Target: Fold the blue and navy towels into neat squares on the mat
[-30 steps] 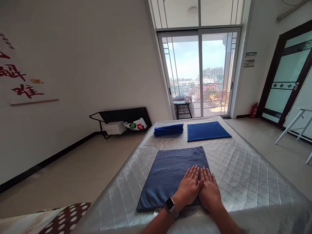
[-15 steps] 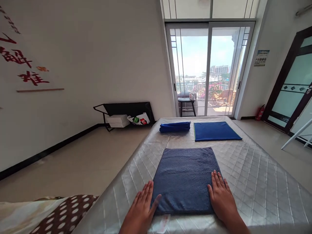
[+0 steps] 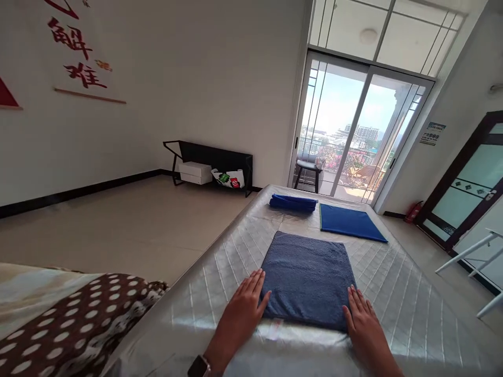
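Note:
A folded grey-blue towel (image 3: pixel 308 277) lies flat on the silvery quilted mattress (image 3: pixel 231 256). At its left edge rests my left hand (image 3: pixel 245 306), fingers stretched out, the thumb reaching toward the towel's near left corner. My right hand (image 3: pixel 362 317) lies flat along the right edge near the other front corner, fingers straight and thumb at the cloth. Neither hand grasps anything. Farther back on the mattress are a rolled or thickly folded blue cloth (image 3: pixel 293 203) and, right of it, a flat folded blue cloth (image 3: pixel 351 222) with a green edge.
A brown polka-dot blanket (image 3: pixel 78 324) lies at the lower left. Against the far wall stands a black rack (image 3: pixel 214 153) with white boxes (image 3: pixel 195 172). Sliding glass doors (image 3: pixel 353 125) are behind the mattress; a white metal frame (image 3: pixel 467 256) stands at the right.
The view has tilted and turned left. Both hands stay flat at the towel's sides, with the left hand's fingers a little farther up its edge. A watch on the left wrist now shows.

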`<action>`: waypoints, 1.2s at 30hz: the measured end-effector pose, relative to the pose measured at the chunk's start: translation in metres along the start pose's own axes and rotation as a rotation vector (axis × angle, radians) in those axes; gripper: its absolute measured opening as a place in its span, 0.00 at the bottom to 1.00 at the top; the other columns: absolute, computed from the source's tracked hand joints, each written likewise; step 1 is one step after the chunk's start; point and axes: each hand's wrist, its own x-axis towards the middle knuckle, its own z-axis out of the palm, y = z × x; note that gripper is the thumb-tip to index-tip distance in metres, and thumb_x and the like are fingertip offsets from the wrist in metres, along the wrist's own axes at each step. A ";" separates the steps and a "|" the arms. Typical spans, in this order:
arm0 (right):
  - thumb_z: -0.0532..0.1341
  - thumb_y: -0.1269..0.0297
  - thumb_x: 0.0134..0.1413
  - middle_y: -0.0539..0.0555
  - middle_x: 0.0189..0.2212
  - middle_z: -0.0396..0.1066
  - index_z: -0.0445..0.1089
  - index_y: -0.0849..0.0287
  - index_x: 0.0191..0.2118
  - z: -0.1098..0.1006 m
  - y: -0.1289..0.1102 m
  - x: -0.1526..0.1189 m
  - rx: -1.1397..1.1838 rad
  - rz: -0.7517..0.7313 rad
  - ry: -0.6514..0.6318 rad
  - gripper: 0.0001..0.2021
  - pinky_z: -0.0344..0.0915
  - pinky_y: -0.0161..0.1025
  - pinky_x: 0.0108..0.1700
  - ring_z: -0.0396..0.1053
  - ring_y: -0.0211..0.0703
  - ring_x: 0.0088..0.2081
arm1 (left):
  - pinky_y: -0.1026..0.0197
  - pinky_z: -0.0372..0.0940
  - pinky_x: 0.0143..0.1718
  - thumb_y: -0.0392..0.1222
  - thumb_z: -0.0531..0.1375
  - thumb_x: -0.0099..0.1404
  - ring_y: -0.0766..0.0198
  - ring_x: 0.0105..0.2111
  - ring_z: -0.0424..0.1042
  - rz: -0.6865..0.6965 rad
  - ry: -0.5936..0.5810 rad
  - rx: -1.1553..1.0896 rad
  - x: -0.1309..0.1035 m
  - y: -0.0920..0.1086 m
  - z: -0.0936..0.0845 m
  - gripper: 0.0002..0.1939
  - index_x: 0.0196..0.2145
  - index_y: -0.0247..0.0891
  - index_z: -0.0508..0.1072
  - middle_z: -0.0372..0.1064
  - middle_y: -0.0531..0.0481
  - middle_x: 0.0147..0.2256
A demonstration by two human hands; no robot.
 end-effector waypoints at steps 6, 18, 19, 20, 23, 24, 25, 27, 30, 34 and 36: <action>0.44 0.61 0.68 0.58 0.71 0.47 0.51 0.64 0.71 0.020 0.003 -0.005 0.139 -0.003 0.051 0.29 0.47 0.49 0.70 0.43 0.47 0.71 | 0.49 0.66 0.60 0.52 0.46 0.74 0.54 0.60 0.68 0.061 0.068 0.057 -0.001 -0.008 0.003 0.27 0.61 0.37 0.70 0.69 0.43 0.60; 0.42 0.70 0.65 0.61 0.71 0.43 0.47 0.68 0.71 -0.006 -0.009 -0.013 0.133 -0.064 -0.047 0.30 0.44 0.53 0.70 0.38 0.50 0.72 | 0.48 0.56 0.66 0.46 0.39 0.77 0.55 0.68 0.52 0.479 -0.252 -0.009 0.061 0.200 0.069 0.28 0.66 0.31 0.60 0.55 0.37 0.67; 0.42 0.70 0.65 0.62 0.71 0.43 0.47 0.69 0.71 -0.007 -0.009 -0.014 0.138 -0.066 -0.053 0.30 0.43 0.53 0.70 0.38 0.50 0.72 | 0.48 0.55 0.67 0.46 0.38 0.77 0.55 0.69 0.51 0.483 -0.289 -0.013 0.062 0.202 0.073 0.28 0.67 0.31 0.59 0.54 0.38 0.67; 0.42 0.70 0.65 0.62 0.71 0.42 0.46 0.70 0.71 -0.008 -0.009 -0.014 0.147 -0.054 -0.060 0.30 0.43 0.53 0.70 0.37 0.50 0.72 | 0.47 0.54 0.67 0.47 0.38 0.77 0.55 0.69 0.50 0.463 -0.315 -0.015 0.063 0.198 0.075 0.29 0.67 0.32 0.58 0.53 0.38 0.68; 0.41 0.66 0.66 0.61 0.71 0.40 0.45 0.71 0.71 -0.009 -0.011 -0.014 0.172 0.007 -0.072 0.30 0.44 0.54 0.71 0.37 0.49 0.72 | 0.46 0.51 0.68 0.53 0.37 0.76 0.54 0.70 0.48 0.299 -0.350 -0.004 0.059 0.152 0.073 0.32 0.69 0.32 0.55 0.50 0.39 0.69; 0.41 0.65 0.67 0.60 0.71 0.40 0.45 0.71 0.71 -0.009 -0.012 -0.014 0.179 0.012 -0.073 0.30 0.43 0.53 0.71 0.37 0.49 0.72 | 0.45 0.50 0.68 0.55 0.37 0.76 0.53 0.70 0.47 0.233 -0.357 0.006 0.057 0.129 0.070 0.34 0.69 0.32 0.55 0.49 0.39 0.69; 0.41 0.65 0.67 0.59 0.71 0.39 0.45 0.70 0.71 -0.009 -0.012 -0.014 0.183 0.010 -0.070 0.30 0.43 0.53 0.71 0.37 0.48 0.72 | 0.44 0.49 0.69 0.57 0.37 0.75 0.52 0.70 0.47 0.174 -0.358 0.021 0.054 0.104 0.066 0.35 0.69 0.31 0.54 0.48 0.39 0.69; 0.41 0.64 0.67 0.58 0.71 0.39 0.45 0.69 0.71 -0.007 -0.012 -0.014 0.188 0.000 -0.058 0.30 0.42 0.51 0.71 0.36 0.47 0.72 | 0.43 0.49 0.68 0.58 0.37 0.74 0.51 0.70 0.47 0.064 -0.349 0.069 0.045 0.051 0.059 0.36 0.69 0.31 0.54 0.48 0.39 0.69; 0.41 0.64 0.68 0.57 0.71 0.40 0.46 0.68 0.71 -0.002 -0.008 -0.013 0.191 -0.008 -0.038 0.30 0.43 0.51 0.71 0.38 0.47 0.72 | 0.43 0.51 0.68 0.56 0.36 0.74 0.51 0.69 0.49 -0.016 -0.298 0.123 0.027 -0.012 0.056 0.37 0.68 0.28 0.55 0.49 0.37 0.69; 0.41 0.62 0.68 0.57 0.71 0.44 0.48 0.65 0.71 0.015 0.000 -0.011 0.178 -0.010 -0.018 0.29 0.46 0.50 0.70 0.42 0.47 0.72 | 0.42 0.55 0.65 0.55 0.38 0.74 0.50 0.68 0.54 0.074 -0.171 0.134 0.003 -0.053 0.076 0.34 0.69 0.33 0.56 0.55 0.37 0.67; 0.42 0.62 0.68 0.57 0.71 0.45 0.49 0.63 0.71 0.026 0.005 -0.010 0.176 -0.033 0.022 0.29 0.47 0.50 0.70 0.43 0.47 0.71 | 0.42 0.58 0.64 0.53 0.39 0.74 0.50 0.67 0.57 0.137 -0.118 0.131 -0.002 -0.060 0.088 0.32 0.70 0.37 0.54 0.59 0.38 0.66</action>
